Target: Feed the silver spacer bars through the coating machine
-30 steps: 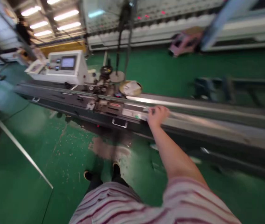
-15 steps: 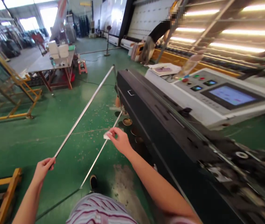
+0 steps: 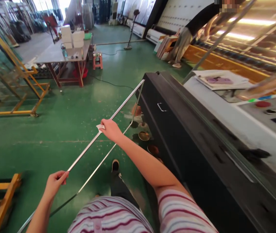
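The left hand [image 3: 56, 183] is closed on the near part of a thin metal frame [image 3: 84, 150], though its far-side fingers are hidden, and the right hand [image 3: 111, 129] pinches a small white scrap [image 3: 100, 128] against the frame's upper bar; whether those fingers also wrap the bar I cannot tell. The frame hangs tilted above the green floor [image 3: 67, 126], one side passing behind the left forearm and running out at the bottom edge, while its lower bar turns dark near the striped shirt [image 3: 109, 212]. Its far corner meets the end of a long black machine [image 3: 167, 136] in the view, and touching or just beside is hard to say. The machine fills the right side, with round discs [image 3: 144, 136] half lost in shadow under it and a white control box [image 3: 215, 106] cut off by the picture's edge. A co-worker [image 3: 181, 42] bends beyond, head blurred. Farther off stand a table [image 3: 48, 56] with white boxes [image 3: 66, 34], a red stool [image 3: 97, 61] and a yellow rack [image 3: 9, 113]
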The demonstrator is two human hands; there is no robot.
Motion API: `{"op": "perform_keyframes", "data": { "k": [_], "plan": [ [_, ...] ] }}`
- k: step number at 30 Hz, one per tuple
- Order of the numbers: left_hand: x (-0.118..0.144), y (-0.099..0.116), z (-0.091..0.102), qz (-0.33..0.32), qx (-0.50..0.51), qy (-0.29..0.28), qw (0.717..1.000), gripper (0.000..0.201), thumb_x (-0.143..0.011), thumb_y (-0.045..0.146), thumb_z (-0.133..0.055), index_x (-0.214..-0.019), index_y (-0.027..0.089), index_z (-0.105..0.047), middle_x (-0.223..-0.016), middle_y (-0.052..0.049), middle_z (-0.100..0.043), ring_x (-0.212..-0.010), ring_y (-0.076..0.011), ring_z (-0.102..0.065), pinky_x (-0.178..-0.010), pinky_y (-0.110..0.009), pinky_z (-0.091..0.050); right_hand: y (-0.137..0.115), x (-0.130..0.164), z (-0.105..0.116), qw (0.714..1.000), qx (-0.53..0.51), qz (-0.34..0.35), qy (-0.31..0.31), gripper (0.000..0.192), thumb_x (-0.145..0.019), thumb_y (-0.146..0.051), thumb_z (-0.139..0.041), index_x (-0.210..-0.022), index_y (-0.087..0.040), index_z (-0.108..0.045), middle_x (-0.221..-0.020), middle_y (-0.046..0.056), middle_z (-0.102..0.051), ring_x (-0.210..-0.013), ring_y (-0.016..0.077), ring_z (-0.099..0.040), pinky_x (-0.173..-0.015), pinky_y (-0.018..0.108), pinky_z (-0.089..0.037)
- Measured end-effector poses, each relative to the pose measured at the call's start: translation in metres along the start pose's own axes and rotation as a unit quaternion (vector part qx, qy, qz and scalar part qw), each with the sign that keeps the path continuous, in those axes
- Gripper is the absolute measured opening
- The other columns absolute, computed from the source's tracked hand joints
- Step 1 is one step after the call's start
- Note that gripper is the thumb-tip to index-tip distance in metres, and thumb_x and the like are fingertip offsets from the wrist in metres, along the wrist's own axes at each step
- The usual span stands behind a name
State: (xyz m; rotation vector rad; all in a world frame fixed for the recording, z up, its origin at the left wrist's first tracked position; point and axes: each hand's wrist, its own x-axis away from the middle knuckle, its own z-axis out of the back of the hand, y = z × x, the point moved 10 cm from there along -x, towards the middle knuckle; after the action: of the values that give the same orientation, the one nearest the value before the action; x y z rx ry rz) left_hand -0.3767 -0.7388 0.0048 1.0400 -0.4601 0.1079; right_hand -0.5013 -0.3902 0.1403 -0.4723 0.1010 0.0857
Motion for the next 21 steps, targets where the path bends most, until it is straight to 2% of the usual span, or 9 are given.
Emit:
{"op": "perform_keyframes", "data": {
  "k": [3, 5, 9, 11, 13, 14, 16, 19, 21],
  "plan": [
    [-0.070, 0.047, -0.018, -0.006, -0.023, 0.027, 0.999, 0.060, -0.070, 0.074, -0.065, -0.071, 0.014, -0.071, -0.054, -0.003, -0.059, -0.056, -0.0163, -0.050, -0.058, -0.026, -0.036, 0.053, -0.066, 0.009, 1.000, 0.011, 0.025, 0.014, 0.017, -0.090, -0.026, -0.067, -0.101, -0.015, -0.062, -0.094, 0.010, -0.065, -0.092, 0.0229, -0.054, -0.079, 0.033, -0.040],
    [-0.119, 0.085, -0.029, -0.010, -0.040, 0.048, 0.998, 0.059, -0.072, 0.073, -0.065, -0.073, 0.014, -0.072, -0.055, -0.003, -0.059, -0.058, -0.0164, -0.049, -0.060, -0.026, -0.036, 0.093, -0.115, 0.029, 0.997, 0.034, 0.037, 0.056, 0.032, -0.090, -0.031, -0.068, -0.118, -0.017, -0.062, -0.100, 0.012, -0.063, -0.097, 0.0254, -0.053, -0.084, 0.036, -0.042],
    [-0.211, 0.165, -0.043, 0.001, -0.059, 0.084, 0.995, 0.060, -0.072, 0.074, -0.064, -0.074, 0.015, -0.072, -0.056, -0.003, -0.059, -0.058, -0.0170, -0.049, -0.060, -0.027, -0.035, 0.176, -0.219, 0.109, 0.977, 0.032, 0.030, 0.208, 0.067, -0.090, -0.033, -0.066, -0.151, -0.028, -0.039, -0.118, 0.015, -0.056, -0.107, 0.0301, -0.050, -0.093, 0.047, -0.042],
    [-0.253, 0.203, -0.043, 0.013, -0.066, 0.103, 0.992, 0.061, -0.072, 0.074, -0.063, -0.075, 0.015, -0.073, -0.056, -0.003, -0.059, -0.059, -0.0172, -0.049, -0.060, -0.027, -0.035, 0.214, -0.268, 0.150, 0.960, -0.032, 0.033, 0.276, 0.064, -0.094, -0.034, -0.058, -0.153, -0.026, -0.034, -0.128, 0.016, -0.052, -0.116, 0.0314, -0.048, -0.100, 0.051, -0.041],
    [-0.296, 0.236, -0.040, 0.028, -0.069, 0.119, 0.990, 0.062, -0.071, 0.075, -0.063, -0.079, 0.014, -0.074, -0.057, -0.003, -0.059, -0.060, -0.0176, -0.050, -0.061, -0.027, -0.035, 0.248, -0.318, 0.173, 0.944, -0.105, 0.051, 0.309, 0.056, -0.097, -0.035, -0.049, -0.151, -0.025, -0.036, -0.133, 0.015, -0.050, -0.123, 0.0307, -0.045, -0.105, 0.051, -0.040],
    [-0.318, 0.251, -0.039, 0.035, -0.068, 0.124, 0.989, 0.064, -0.070, 0.076, -0.063, -0.080, 0.014, -0.074, -0.058, -0.003, -0.059, -0.061, -0.0179, -0.050, -0.061, -0.027, -0.035, 0.263, -0.342, 0.175, 0.940, -0.132, 0.065, 0.307, 0.052, -0.098, -0.035, -0.046, -0.148, -0.025, -0.038, -0.134, 0.014, -0.050, -0.125, 0.0298, -0.045, -0.106, 0.051, -0.040],
    [-0.368, 0.277, -0.038, 0.043, -0.070, 0.131, 0.988, 0.066, -0.069, 0.078, -0.063, -0.079, 0.014, -0.074, -0.059, -0.003, -0.059, -0.061, -0.0181, -0.050, -0.061, -0.027, -0.035, 0.292, -0.390, 0.159, 0.946, -0.151, 0.090, 0.271, 0.045, -0.098, -0.034, -0.045, -0.142, -0.024, -0.045, -0.133, 0.013, -0.052, -0.126, 0.0282, -0.046, -0.107, 0.049, -0.040],
    [-0.461, 0.312, -0.040, 0.034, -0.082, 0.137, 0.987, 0.066, -0.067, 0.081, -0.062, -0.072, 0.016, -0.071, -0.057, -0.002, -0.057, -0.060, -0.0177, -0.048, -0.061, -0.027, -0.036, 0.349, -0.458, 0.095, 0.981, -0.108, 0.083, 0.136, 0.033, -0.097, -0.031, -0.050, -0.127, -0.020, -0.058, -0.128, 0.014, -0.057, -0.121, 0.0260, -0.051, -0.105, 0.045, -0.043],
    [-0.535, 0.337, -0.044, 0.018, -0.072, 0.141, 0.987, 0.067, -0.066, 0.082, -0.062, -0.071, 0.016, -0.071, -0.056, -0.002, -0.057, -0.059, -0.0185, -0.049, -0.061, -0.028, -0.038, 0.397, -0.499, 0.058, 0.996, -0.066, 0.050, 0.045, 0.022, -0.096, -0.031, -0.056, -0.111, -0.019, -0.065, -0.115, 0.012, -0.063, -0.108, 0.0229, -0.059, -0.095, 0.040, -0.050]
  ]
}}
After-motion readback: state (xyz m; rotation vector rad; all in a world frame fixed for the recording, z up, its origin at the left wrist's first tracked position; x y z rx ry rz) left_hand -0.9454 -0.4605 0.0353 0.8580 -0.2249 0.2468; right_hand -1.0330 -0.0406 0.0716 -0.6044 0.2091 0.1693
